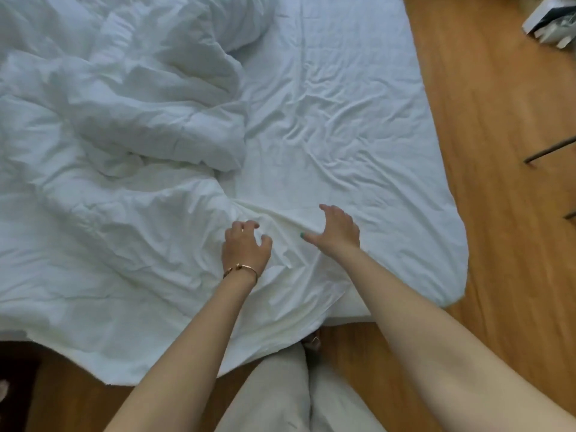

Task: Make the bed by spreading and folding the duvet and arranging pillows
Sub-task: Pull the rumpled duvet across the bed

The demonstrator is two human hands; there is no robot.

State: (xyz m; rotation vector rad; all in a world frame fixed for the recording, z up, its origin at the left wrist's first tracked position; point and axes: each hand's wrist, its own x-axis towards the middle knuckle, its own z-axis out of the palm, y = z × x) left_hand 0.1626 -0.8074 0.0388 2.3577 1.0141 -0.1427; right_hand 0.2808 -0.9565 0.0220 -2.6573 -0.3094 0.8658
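A crumpled white duvet (pixel 118 145) lies bunched over the left half of the bed, and its near edge hangs over the foot of the mattress. The right half shows the bare, wrinkled white sheet (pixel 336 113). My left hand (pixel 246 244), with a gold bracelet on the wrist, hovers over the duvet's near edge with its fingers curled and apart. My right hand (pixel 338 229) is spread open just to the right, over the same fold of fabric. Neither hand grips anything. No pillow is clearly visible.
Wooden floor (pixel 505 151) runs along the right side and the foot of the bed. A white box-like object (pixel 548 21) sits at the top right, and thin dark furniture legs (pixel 548 151) stand at the right edge. My light trousers (pixel 299 397) are right at the bed's foot.
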